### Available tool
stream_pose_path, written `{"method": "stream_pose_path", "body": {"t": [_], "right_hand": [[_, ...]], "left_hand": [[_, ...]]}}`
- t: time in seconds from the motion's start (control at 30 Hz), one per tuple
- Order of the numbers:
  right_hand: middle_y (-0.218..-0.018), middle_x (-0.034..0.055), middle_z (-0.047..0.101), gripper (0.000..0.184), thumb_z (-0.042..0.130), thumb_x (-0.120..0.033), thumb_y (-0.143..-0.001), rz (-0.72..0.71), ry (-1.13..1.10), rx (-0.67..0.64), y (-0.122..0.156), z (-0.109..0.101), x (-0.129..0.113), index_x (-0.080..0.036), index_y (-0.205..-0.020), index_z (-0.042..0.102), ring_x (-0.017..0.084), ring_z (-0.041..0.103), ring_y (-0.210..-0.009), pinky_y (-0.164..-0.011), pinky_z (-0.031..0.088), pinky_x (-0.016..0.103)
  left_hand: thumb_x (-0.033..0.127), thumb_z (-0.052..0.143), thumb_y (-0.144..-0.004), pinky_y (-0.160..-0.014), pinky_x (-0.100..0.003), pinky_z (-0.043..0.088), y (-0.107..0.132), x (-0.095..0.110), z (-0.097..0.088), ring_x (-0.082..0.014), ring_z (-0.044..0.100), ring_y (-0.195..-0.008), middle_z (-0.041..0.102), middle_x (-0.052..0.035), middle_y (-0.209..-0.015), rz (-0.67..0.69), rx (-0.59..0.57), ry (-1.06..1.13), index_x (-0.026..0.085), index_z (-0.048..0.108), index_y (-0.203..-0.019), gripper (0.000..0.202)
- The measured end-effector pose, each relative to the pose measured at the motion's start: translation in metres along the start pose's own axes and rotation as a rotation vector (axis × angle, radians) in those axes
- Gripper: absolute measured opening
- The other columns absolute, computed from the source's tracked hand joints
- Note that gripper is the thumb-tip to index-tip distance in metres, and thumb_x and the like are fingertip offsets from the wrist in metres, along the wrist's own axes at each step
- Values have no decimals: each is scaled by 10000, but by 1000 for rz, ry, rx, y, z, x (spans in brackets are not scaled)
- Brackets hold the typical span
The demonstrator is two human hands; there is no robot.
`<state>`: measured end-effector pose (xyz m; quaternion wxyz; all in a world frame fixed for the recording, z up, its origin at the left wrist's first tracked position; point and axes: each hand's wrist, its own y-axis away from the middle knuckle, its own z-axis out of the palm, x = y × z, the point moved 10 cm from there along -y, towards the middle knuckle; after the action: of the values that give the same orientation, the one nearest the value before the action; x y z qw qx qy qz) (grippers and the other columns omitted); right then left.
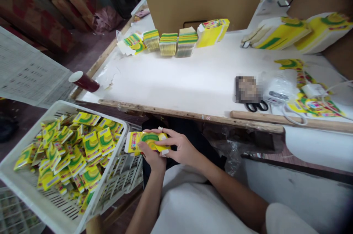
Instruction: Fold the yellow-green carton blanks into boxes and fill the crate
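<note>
In front of my lap I hold a small yellow-and-green cardboard box (134, 141) with both hands. My left hand (154, 158) grips it from below and the near side, with the thumb across its printed face. At the box's right end, the fingers of my right hand (179, 146) are closed about the flaps, where white inner card shows. Just left of the box stands a white plastic crate (103, 190) with a heap of similar small boxes (91, 144) inside. What the held box contains is hidden.
A white-topped table (165, 79) with a wooden edge lies ahead. Along its back stand stacks of flat cartons (168, 44) and a larger yellow box (212, 32). A dark red cup (85, 81) lies tipped at the left corner. Cables, plastic wrap (281, 85) and loose cartons lie right.
</note>
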<state>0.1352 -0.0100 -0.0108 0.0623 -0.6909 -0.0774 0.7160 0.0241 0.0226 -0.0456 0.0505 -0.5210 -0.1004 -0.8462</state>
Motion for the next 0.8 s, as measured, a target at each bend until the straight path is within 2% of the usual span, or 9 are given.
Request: {"method": "stream_pose_path", "body": {"t": [0.07,0.23,0.3,0.4,0.5,0.6,0.67,0.73,0.8], "right_hand": [[-1324,42,511,312,672,-262,-744,-13,-27,-47,0,3,-1,-306,-1053,678,225,471,-1229,-1027,365,410],[-1416,51,406,395,653,-276,-767,25,-33,-46,1,7,4,-300,-1160,613,236,363,-1315,-1064,307,437],[-1426,42,391,369,621,-281,-795,42,-68,-27,2,11,7,-304,-1163,607,230,348,-1325,-1070,298,438],[-1376,21,461,301,627,-257,-783,67,-95,71,1,11,13,-317,-1076,661,228,402,-1290,-1067,313,434],[-1338,26,504,281,657,-220,-743,100,-149,171,0,10,19,-291,-1012,700,233,437,-1262,-1060,339,421],[-1290,53,538,383,671,-202,-723,147,-297,217,-1,12,28,-256,-1101,637,223,541,-1146,-979,438,400],[-1305,67,519,479,661,-198,-736,153,-368,159,-2,20,33,-251,-1199,549,217,557,-1122,-959,457,394],[-1374,72,451,500,615,-203,-781,121,-348,68,-4,28,34,-253,-1263,494,224,464,-1234,-1034,382,415],[-1443,58,364,489,555,-213,-827,85,-262,40,-5,32,34,-258,-1306,466,219,308,-1344,-1114,248,437]], "left_hand": [[697,535,-677,-680,-271,494,-1,0,-1,-140,570,-715,571,-17,-777,-4,-6,12,199,518,-878,537],[685,463,-734,-719,-275,497,-7,-4,-1,-134,573,-723,565,-14,-775,-60,-24,50,205,521,-878,504],[690,400,-763,-719,-289,499,-10,-5,0,-140,576,-721,567,-20,-775,-74,-38,45,205,524,-882,515],[682,342,-798,-745,-299,496,-11,-5,-1,-147,585,-758,576,-22,-793,-71,-18,48,204,531,-896,523],[677,381,-789,-770,-283,489,-10,-9,-5,-141,589,-783,589,-21,-810,-91,42,73,194,548,-901,523],[657,465,-759,-743,-268,492,-10,-11,-10,-143,599,-776,610,-26,-833,-108,93,88,187,571,-892,499],[664,506,-725,-723,-271,498,-11,-10,-12,-153,609,-778,624,-30,-846,-104,106,102,191,581,-887,506],[687,527,-689,-723,-280,503,-14,-9,-14,-163,617,-786,631,-35,-854,-105,106,123,192,586,-879,533],[689,532,-684,-769,-285,500,-16,-8,-16,-171,619,-832,635,-44,-883,-96,98,131,186,590,-878,542]]}}
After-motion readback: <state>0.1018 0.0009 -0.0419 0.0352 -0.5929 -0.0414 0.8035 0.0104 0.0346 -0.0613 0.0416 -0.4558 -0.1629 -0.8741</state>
